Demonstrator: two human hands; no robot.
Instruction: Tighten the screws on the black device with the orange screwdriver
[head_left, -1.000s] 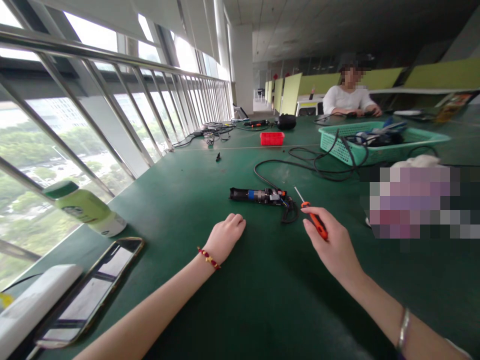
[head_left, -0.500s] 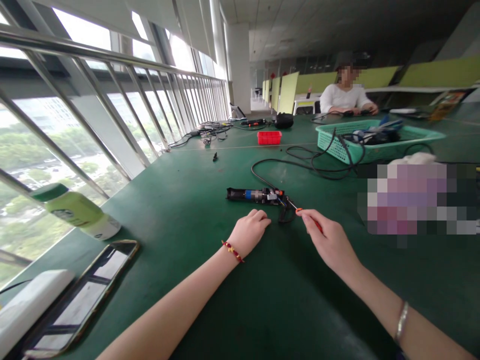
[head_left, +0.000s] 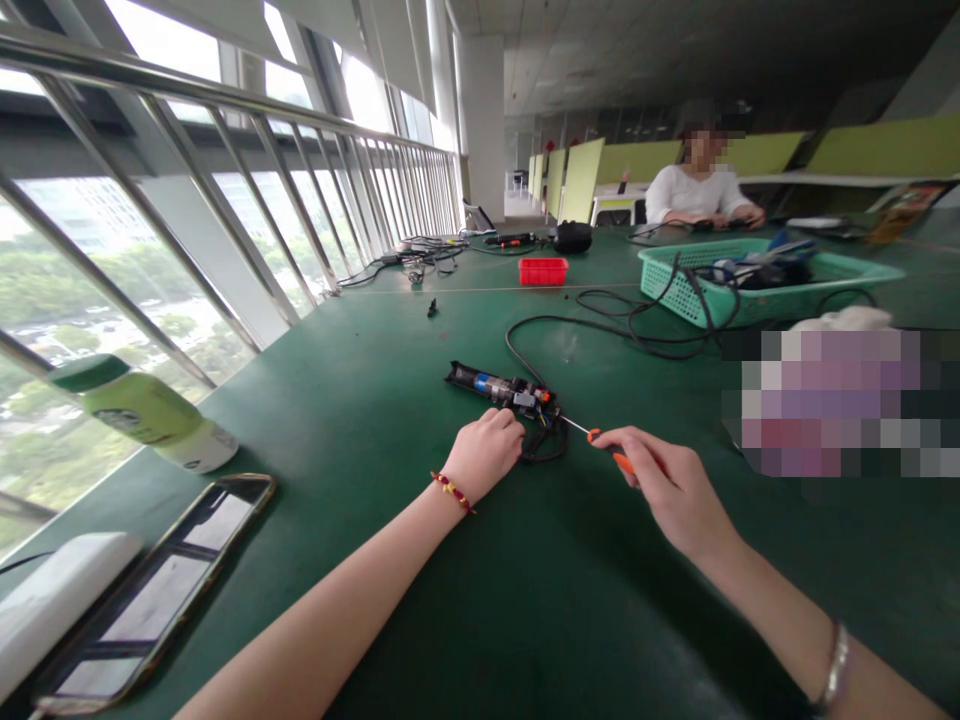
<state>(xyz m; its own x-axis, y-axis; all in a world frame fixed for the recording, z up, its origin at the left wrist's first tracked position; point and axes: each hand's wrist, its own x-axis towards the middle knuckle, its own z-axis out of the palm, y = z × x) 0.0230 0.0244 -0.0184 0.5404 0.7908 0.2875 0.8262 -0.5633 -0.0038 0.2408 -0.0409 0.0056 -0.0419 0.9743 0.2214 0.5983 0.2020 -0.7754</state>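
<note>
A small black device with a blue band and exposed wiring (head_left: 499, 388) lies on the green table (head_left: 420, 560), its black cable looping away to the right. My left hand (head_left: 484, 452), fingers curled, rests against the device's near end by the wire bundle; whether it grips anything is unclear. My right hand (head_left: 667, 490) is closed on an orange-handled screwdriver (head_left: 611, 452), whose thin metal tip points left at the device's wiring.
A phone (head_left: 161, 590), a white case (head_left: 52, 610) and a green-capped bottle (head_left: 139, 412) sit at the left by the window railing. A green basket (head_left: 765, 280) with cables, a red tray (head_left: 543, 271) and loose cords lie farther back. A person in white sits at the far end.
My left hand slid forward to the device, which has turned slightly. My right hand lowered the screwdriver and brought its tip to the wiring.
</note>
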